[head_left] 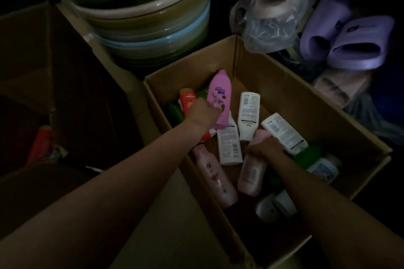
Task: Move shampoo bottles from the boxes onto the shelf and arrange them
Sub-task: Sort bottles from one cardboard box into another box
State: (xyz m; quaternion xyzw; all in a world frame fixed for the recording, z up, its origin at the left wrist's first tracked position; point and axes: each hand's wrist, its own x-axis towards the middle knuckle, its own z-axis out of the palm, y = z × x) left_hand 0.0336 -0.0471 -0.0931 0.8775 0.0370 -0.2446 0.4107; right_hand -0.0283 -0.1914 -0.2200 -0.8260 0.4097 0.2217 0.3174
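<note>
An open cardboard box (284, 94) holds several shampoo bottles lying loose. My left hand (202, 113) grips a bright pink-purple bottle (219, 96), lifted upright at the box's far left. My right hand (265, 147) grips the top of a pale pink bottle (251, 172) lying in the middle. Three white bottles, the middle one (249, 116), lie between and beside my hands. Another pale pink bottle (215, 179) lies near the left wall. An orange-red bottle (188, 99) and green ones sit at the far left corner. The scene is dim.
Stacked round basins (142, 17) stand behind the box. Purple slippers (354, 43) and a bagged pair (275, 6) lie at the back right. A second, dark open box (43, 72) sits on the left with a red bottle (41, 144) inside.
</note>
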